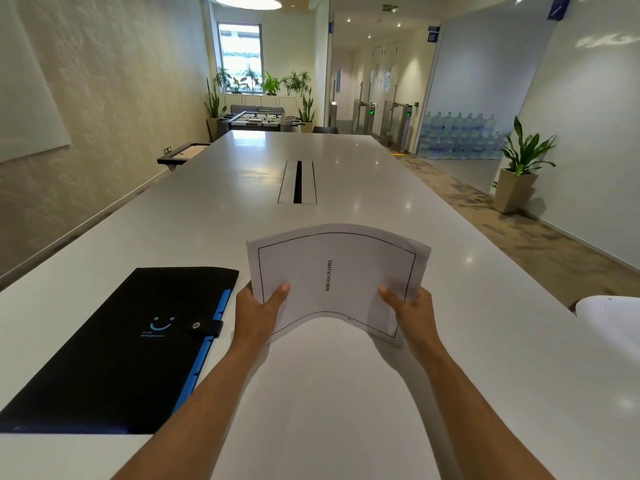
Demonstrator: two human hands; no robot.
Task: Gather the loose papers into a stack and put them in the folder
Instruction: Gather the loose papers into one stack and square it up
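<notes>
Pinching the bowed white paper stack (337, 278) between both hands (258, 308), I see the shut black snap-clasp folder (117, 344) lying flat just beside my left hand, its long axis running away leftward.

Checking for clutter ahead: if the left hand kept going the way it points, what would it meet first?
Nothing, probably. The left hand, gripping the papers, points up the table, which looks bare until the cable slot; depth is uncertain.

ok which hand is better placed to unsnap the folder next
Left, probably. The left hand holds the paper stack right beside the closed black folder and its snap; the right hand is on the stack's far side.
</notes>
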